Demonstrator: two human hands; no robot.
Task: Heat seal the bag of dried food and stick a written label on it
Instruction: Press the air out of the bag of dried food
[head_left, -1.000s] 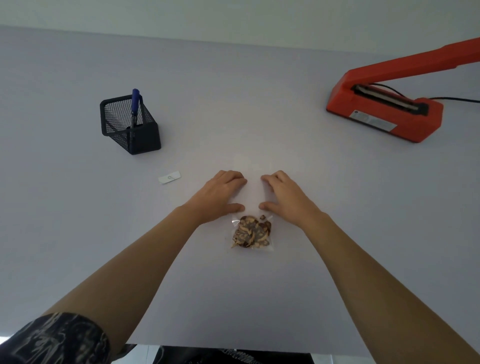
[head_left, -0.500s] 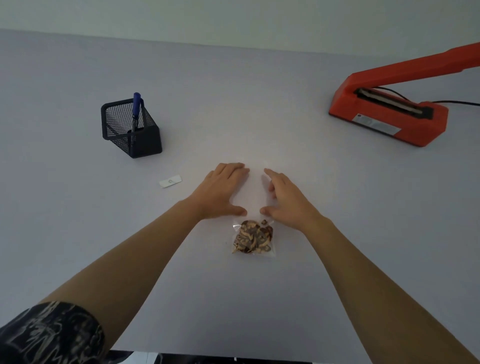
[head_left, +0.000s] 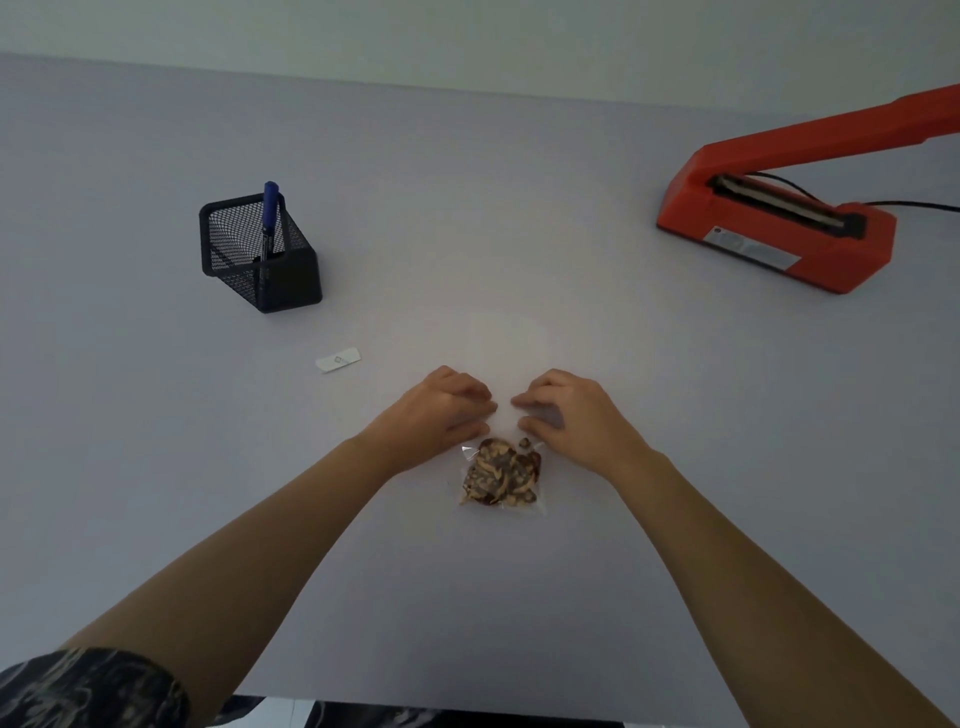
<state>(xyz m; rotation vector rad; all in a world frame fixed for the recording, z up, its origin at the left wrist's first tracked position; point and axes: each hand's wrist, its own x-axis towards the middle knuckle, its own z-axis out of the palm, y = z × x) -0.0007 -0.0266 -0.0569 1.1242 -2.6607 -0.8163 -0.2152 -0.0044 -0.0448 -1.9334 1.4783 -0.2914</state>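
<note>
Bag (head_left: 501, 475) not yet sealed: my left hand (head_left: 441, 410) and right hand (head_left: 571, 415) pinch its clear top (film barely visible); next, I judge, lift it across to the sealer (head_left: 852, 249).

Nothing here can actually be read. The small white label (head_left: 338, 359), lying left of the middle of the table (head_left: 519, 156), carries one faint grey mark (a small outlined shape, not legible as a letter or number). The red heat sealer (head_left: 810, 260) near the table's far right corner has a silver nameplate (head_left: 750, 249) on its front side, its print too blurred to read. The blue pen (head_left: 269, 213) in the black mesh pen holder (head_left: 291, 275), toward the far left, shows tiny illegible markings on its barrel.
</note>
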